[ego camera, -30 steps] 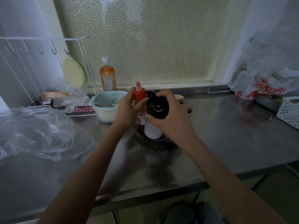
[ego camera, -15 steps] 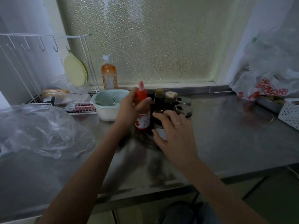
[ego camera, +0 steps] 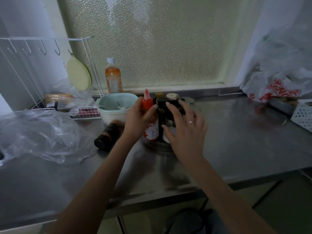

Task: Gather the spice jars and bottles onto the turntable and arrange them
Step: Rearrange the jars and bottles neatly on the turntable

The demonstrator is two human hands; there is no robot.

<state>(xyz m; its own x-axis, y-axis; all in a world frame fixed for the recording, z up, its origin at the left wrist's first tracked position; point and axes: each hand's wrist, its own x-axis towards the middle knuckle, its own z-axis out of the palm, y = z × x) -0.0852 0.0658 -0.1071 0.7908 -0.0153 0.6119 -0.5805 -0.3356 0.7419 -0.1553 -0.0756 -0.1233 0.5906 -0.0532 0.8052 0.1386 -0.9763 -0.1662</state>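
— Since both forearms reach in from the near edge of the tabletop, which step would you say is in hand?

— Arranging, I judge. The left hand is wrapped around the red-capped squeeze bottle, upright, nozzle to the ceiling, at the left edge of the turntable. The right hand is spread wide, fingers splayed against the dark jars clustered there; it closes on nothing that I can see.

— And beyond them?

— Left of the turntable a dark sauce bottle lies on its side on the tabletop, long axis running from near-left to far-right, its end toward us. It seems not yet gathered. Behind it sits a pale green bowl, and further back an orange drink bottle stands by the window.

— Next move?

— Probably freeing a hand, righting that fallen bottle, and finding it a gap among the jars without toppling them.
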